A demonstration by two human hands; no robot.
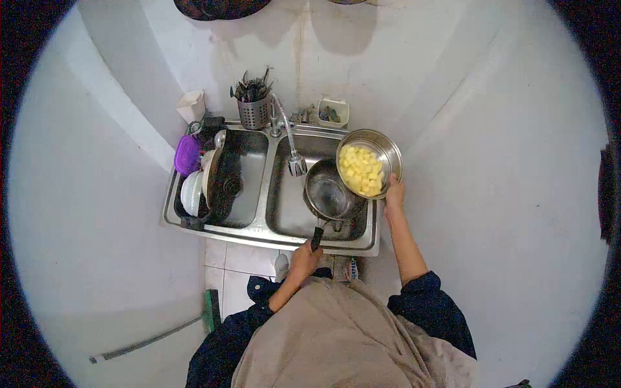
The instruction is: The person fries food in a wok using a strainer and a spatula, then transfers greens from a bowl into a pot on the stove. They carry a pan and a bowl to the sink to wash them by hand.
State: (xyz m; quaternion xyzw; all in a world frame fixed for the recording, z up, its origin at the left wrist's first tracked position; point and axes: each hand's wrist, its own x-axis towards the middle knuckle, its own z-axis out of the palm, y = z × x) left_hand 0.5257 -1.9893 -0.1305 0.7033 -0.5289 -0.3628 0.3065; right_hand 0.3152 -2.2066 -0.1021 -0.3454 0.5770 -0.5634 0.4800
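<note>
My left hand (305, 260) is closed round the black handle of a round metal strainer (328, 192), which is over the right basin of the sink. A dark rounded shape shows partly under the strainer, too covered to name. My right hand (394, 194) grips the near right rim of a metal bowl (389, 156). This bowl is raised at the right edge of the sink and tilts toward the strainer. Pale yellow cubes (360, 169), looking like diced potato, lie in it. The bowl's left side overlaps the strainer's edge in view.
The steel double sink (259, 227) stands against the wall. A flexible faucet (296, 161) hangs over the right basin. Dishes (192, 193) and a purple container (187, 155) crowd the left basin. Behind stand a cutlery holder (253, 113) and a small white tub (342, 105).
</note>
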